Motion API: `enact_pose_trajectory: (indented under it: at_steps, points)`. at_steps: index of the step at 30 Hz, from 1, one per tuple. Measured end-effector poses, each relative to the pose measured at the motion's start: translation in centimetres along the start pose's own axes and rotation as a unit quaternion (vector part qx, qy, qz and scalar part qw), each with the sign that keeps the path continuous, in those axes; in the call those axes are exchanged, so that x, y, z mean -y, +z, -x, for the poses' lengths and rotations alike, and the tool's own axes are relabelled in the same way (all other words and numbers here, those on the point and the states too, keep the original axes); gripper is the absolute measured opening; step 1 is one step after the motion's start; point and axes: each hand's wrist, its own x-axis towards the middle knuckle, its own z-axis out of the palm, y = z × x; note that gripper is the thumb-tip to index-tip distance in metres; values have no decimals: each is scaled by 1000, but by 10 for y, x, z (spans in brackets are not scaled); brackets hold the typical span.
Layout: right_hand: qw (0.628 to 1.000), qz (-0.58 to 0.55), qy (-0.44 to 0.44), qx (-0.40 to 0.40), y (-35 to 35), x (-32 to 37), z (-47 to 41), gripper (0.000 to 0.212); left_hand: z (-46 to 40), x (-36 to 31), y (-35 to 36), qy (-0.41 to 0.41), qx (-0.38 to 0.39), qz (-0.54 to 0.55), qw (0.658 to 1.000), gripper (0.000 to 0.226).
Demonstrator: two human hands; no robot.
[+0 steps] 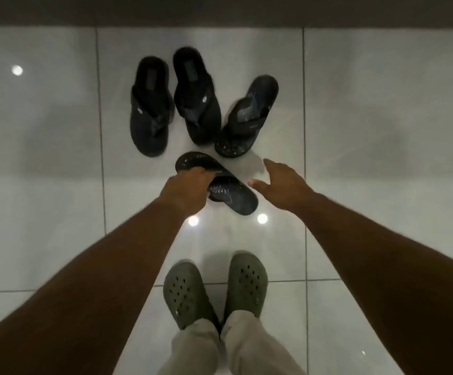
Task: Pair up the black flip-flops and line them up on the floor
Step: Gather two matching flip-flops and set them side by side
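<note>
Several black flip-flops lie on the glossy white tile floor. Two plain ones sit side by side, the left flip-flop [150, 109] and the middle flip-flop [196, 96], toes toward me. A patterned flip-flop [247, 119] leans diagonally at their right. A second patterned flip-flop [230, 193] lies crosswise nearest me. My left hand [184, 192] is shut on its strap and near edge. My right hand [282, 184] hovers open just right of that flip-flop's end, fingers spread, touching nothing.
My feet in olive green clogs [214, 288] stand on the tiles below the hands. A dark wall base [220, 12] runs along the far edge. Ceiling lights reflect off the floor [57, 158] on both sides.
</note>
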Motion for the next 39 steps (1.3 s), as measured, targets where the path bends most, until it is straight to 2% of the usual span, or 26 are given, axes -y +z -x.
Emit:
enact_pose_trajectory:
  at_steps: [4,6,8,11,13,15,17,18,20,22,24,26,28,31,34,36,39]
  points:
    - [999,47,16,18,77,-10,-43,61,-58,19,37,17,10,-76,997,68]
    - [995,95,23,2,108,-10,-55,70,-81,32,53,49,1,-154,987,77]
    - [983,183,17,-27,126,-19,-62,81,-99,46,62,61,2,-184,981,80]
    - [953,290,-24,-90,138,-37,-75,73,-112,60,72,69,-6,-140,988,77]
    - [934,331,-59,-119,130,-47,-84,68,-100,62,79,43,-24,-102,994,74]
    - [928,343,-110,-94,112,-47,-92,68,-80,62,89,-27,-17,-60,998,83]
    - [919,346,-171,-75,97,-39,-99,59,-60,56,103,-96,0,-34,995,100]
    - [915,346,-196,-73,89,-32,-101,54,-53,51,110,-111,2,-28,993,106]
    - [913,336,-209,-104,71,-19,-104,50,-47,41,122,-81,-10,-47,996,108]
    - [918,320,-188,-143,52,-7,-114,58,-49,34,129,-12,2,-84,996,97]
    - [923,313,-161,-158,34,4,-130,74,-53,37,133,5,21,-81,996,80]
    - [937,300,-129,-123,22,14,-146,81,-53,45,136,-32,43,-21,998,75]
    - [949,288,-99,-88,15,16,-157,78,-49,52,138,-62,46,32,997,78]
    - [955,269,-75,-100,14,4,-156,72,-45,55,138,-95,33,66,993,80]
    - [962,250,-27,-112,15,-26,-151,75,-45,50,138,-120,11,102,988,78]
    - [968,224,11,-109,9,-46,-149,78,-45,47,139,-134,2,115,984,72]
    - [970,217,20,-107,13,-64,-142,82,-48,41,141,-138,-9,127,982,59]
